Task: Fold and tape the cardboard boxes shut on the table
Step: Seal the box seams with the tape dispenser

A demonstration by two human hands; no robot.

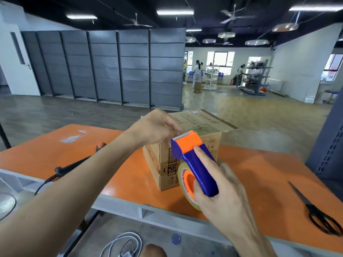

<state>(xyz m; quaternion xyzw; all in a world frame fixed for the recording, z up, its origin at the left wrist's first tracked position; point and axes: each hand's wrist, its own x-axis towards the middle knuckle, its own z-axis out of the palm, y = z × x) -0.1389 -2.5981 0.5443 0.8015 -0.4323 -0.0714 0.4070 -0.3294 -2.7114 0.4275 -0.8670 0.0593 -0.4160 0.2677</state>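
Head cam: R hand (222, 197) grips tape dispenser (196, 164); L hand (154, 128) fingertips hidden behind blade, grip unclear; box (196, 121) front partly blocked.

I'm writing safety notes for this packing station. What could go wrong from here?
The left hand is right beside the serrated blade of the tape dispenser, which the right hand grips; a slip could nick it. One flap of the cardboard box juts out at the far side, so tape might seal it crooked.
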